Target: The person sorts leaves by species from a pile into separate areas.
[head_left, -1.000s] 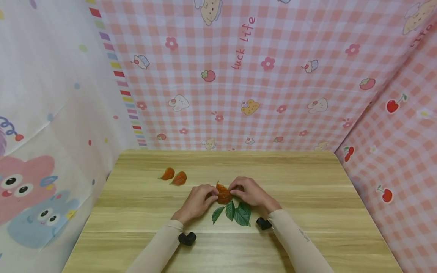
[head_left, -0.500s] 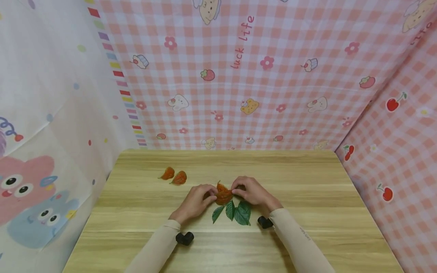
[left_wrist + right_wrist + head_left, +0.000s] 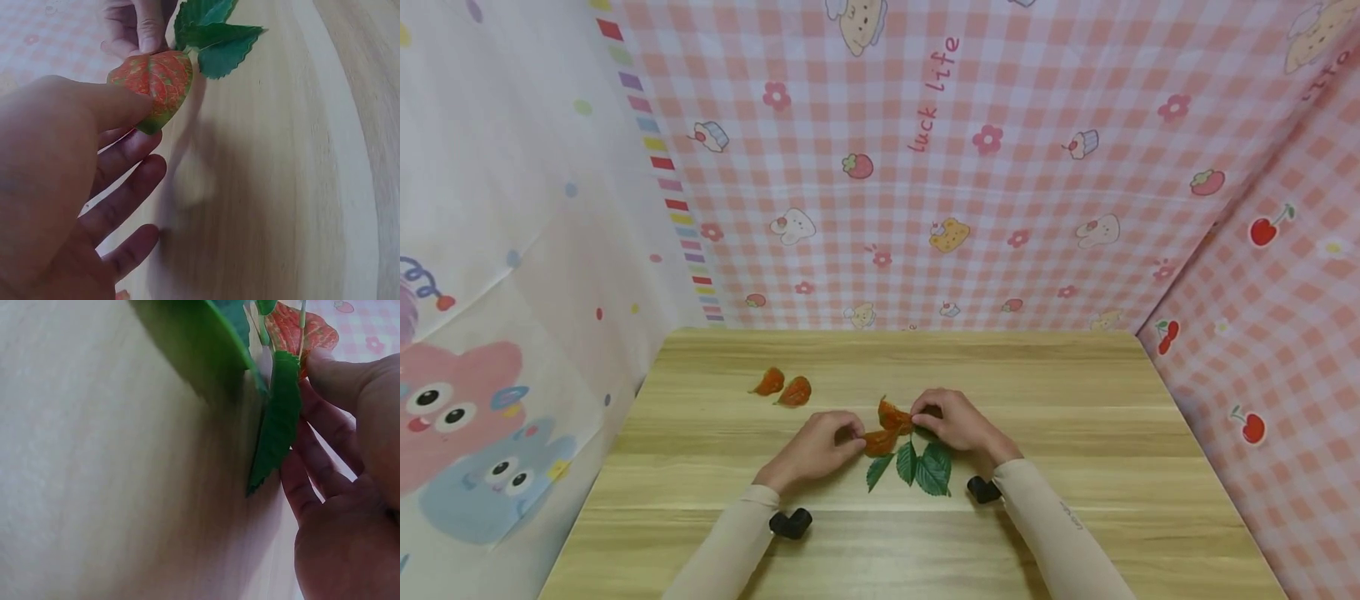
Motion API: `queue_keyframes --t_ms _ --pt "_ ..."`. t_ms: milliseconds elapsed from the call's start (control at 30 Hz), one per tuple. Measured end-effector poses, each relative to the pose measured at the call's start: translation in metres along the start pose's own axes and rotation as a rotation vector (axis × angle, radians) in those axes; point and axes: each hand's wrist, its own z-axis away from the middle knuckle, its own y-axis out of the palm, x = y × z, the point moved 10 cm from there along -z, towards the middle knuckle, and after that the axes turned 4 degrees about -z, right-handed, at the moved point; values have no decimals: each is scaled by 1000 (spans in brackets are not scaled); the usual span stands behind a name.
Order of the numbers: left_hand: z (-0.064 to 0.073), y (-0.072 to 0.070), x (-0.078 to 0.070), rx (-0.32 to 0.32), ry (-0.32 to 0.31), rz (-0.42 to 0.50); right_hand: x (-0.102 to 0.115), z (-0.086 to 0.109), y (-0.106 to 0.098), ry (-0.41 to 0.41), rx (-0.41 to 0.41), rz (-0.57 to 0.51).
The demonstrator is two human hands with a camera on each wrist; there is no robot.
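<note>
My left hand (image 3: 812, 450) pinches one reddish-orange leaf (image 3: 878, 443) by its edge. In the left wrist view the thumb lies over this green-rimmed leaf (image 3: 165, 81), with the other fingers behind it. A second orange leaf (image 3: 892, 414) stands just behind, and my right hand (image 3: 958, 427) pinches it between thumb and index finger. Several green leaves with toothed edges (image 3: 933, 470) spread out below the orange ones, toward the body. In the right wrist view a green leaf (image 3: 279, 422) hangs beside the fingers, and a red leaf (image 3: 294, 328) meets the thumb tip.
Two more orange leaves (image 3: 795, 392) lie at the back left of the wooden table (image 3: 1037, 375). Black wrist devices (image 3: 791, 524) sit by each forearm. A pink checked cloth (image 3: 1037, 183) hangs behind the table, and further printed cloths hang at both sides.
My left hand has drawn left and slightly toward the body, spreading its orange leaf away from the other one. The right hand has shifted only slightly right and keeps its pinch.
</note>
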Motion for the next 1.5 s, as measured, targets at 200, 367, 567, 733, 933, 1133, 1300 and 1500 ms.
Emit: queue_keyframes --t_ms 200,367,567,733,933,1133,1300,1500 --pt "10 -8 5 15 -32 77 -1 1 0 16 -6 1" --pt "17 -18 10 -16 -49 129 -1 1 1 23 -9 -13" --pt "26 -26 19 -42 -95 146 -2 1 1 26 -14 2" --pt "33 -33 27 -76 -132 192 -3 1 2 28 -13 -3" --pt "43 -44 35 -139 -142 217 -3 1 3 33 -8 -3" --pt "56 -57 46 -192 -223 281 -2 2 2 33 -8 -6" --pt "65 -66 60 -263 -310 381 -3 1 1 22 -10 -10" --pt "73 -78 68 -351 -301 462 -4 1 1 26 -11 -10"
